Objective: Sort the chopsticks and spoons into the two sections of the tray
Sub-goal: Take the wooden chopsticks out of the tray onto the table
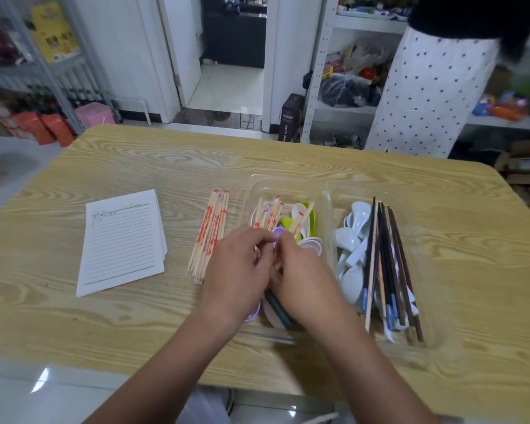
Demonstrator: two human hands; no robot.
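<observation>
1. Wooden table [135, 316], clear tray [291, 180] toward 3 o'clock
2. Left hand [236, 270] and right hand [303, 270] curl over its left section; grip I cannot tell
3. Chopsticks [210, 234] lie at tray's 9 o'clock, spoons [354, 237] in right section

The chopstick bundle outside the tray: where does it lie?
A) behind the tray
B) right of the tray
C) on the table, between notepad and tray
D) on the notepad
C: the bundle lies on the table, with the notepad at its left and the tray at its right.
</observation>
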